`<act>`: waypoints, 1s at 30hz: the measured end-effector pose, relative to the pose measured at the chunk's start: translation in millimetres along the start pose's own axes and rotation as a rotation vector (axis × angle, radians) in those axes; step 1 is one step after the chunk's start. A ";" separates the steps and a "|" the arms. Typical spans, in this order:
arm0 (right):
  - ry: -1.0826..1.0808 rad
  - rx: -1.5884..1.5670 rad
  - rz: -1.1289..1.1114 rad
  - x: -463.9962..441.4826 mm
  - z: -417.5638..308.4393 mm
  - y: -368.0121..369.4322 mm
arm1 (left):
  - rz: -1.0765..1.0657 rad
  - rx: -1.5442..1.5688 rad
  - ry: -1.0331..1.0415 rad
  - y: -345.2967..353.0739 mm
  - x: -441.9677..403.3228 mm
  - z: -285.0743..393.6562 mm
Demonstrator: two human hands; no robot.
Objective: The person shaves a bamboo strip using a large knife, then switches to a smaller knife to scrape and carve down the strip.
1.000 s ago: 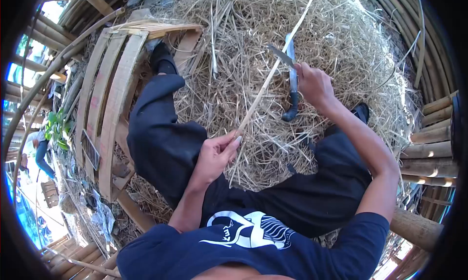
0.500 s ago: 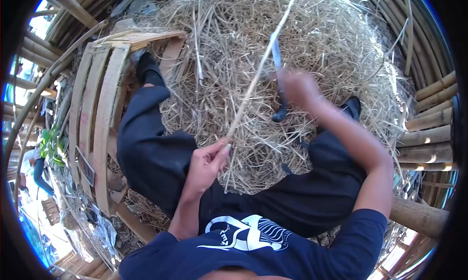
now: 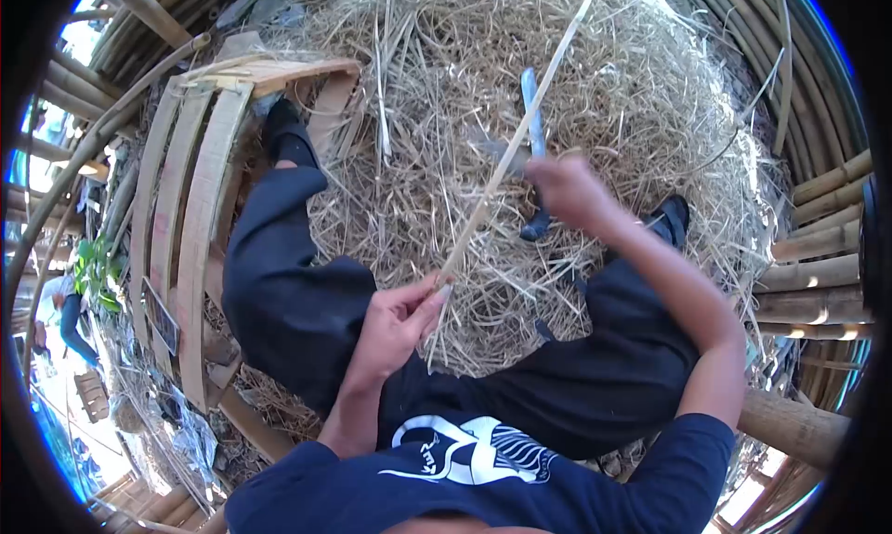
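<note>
A long, thin pale strip point(image 3: 516, 142) runs from my lap up toward the top of the view. Its near end is pinched between the thumb and fingers of my left hand point(image 3: 401, 328). My right hand point(image 3: 569, 192) is closed on a knife, whose short blade point(image 3: 502, 153) is blurred and lies across the strip. Under the strip, on the straw, rests a second, longer blade point(image 3: 531, 97) with a dark curved handle point(image 3: 536, 224), partly hidden by my right hand.
Straw point(image 3: 650, 97) covers the ground between my legs. A slatted wooden frame point(image 3: 206, 227) stands at the left beside my foot. Bamboo poles point(image 3: 818, 264) line the right side, and a thick pole point(image 3: 794, 427) lies behind my right elbow. Another person point(image 3: 70, 316) is at the far left.
My right hand with the knife has moved down along the strip toward me. The strip's far end has shifted a little, and the view has moved slightly.
</note>
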State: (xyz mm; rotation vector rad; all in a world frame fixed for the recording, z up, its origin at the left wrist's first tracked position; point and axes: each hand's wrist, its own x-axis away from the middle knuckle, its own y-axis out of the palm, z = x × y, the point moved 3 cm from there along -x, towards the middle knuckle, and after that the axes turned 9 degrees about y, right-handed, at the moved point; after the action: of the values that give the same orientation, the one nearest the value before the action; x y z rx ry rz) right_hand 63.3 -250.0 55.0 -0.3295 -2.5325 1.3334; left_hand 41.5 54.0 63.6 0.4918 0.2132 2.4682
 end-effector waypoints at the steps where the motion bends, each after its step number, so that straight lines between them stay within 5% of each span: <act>1: -0.009 0.037 -0.111 6.1 -3.3 13.3 | 0.006 0.007 -0.015 0.0 2.2 3.2; 2: -0.017 0.066 -0.243 10.3 -5.2 31.2 | 0.025 0.013 -0.048 -2.3 8.7 4.5; 3: 0.077 -0.148 -0.193 4.9 14.1 32.3 | 0.007 0.046 -0.027 -5.2 11.1 2.3; 6: 0.370 -0.009 -0.174 -2.0 47.2 25.1 | 0.024 0.083 -0.052 -6.1 14.2 8.4; 10: 0.182 0.075 -0.049 6.0 45.6 15.3 | 0.004 0.097 -0.048 -7.4 10.8 3.0; 14: 0.467 -0.121 -0.348 11.9 58.1 20.1 | 0.012 0.104 -0.037 -6.2 8.4 -1.7; 16: 0.220 0.141 -0.234 14.5 70.9 26.1 | 0.022 0.132 -0.063 -4.5 5.9 -5.8; 22: 0.297 0.575 -0.245 8.8 104.0 13.8 | -0.020 0.070 -0.030 -5.0 5.2 -9.2; 24: 0.242 0.297 0.080 5.7 105.1 -6.3 | -0.038 0.108 -0.012 -6.2 8.2 -6.0; 25: 0.452 0.078 -0.010 13.0 69.2 -30.1 | -0.056 0.139 -0.009 -6.6 9.5 -4.7; 30: 0.328 0.052 0.374 26.8 -24.3 -91.4 | -0.092 0.171 -0.019 -11.4 16.3 -0.3</act>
State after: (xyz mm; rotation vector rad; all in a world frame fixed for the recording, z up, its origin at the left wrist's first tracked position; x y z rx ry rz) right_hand 38.9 -273.3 147.4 -0.9646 -2.2270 1.3319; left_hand 35.3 72.8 65.2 0.5639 0.4322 2.3663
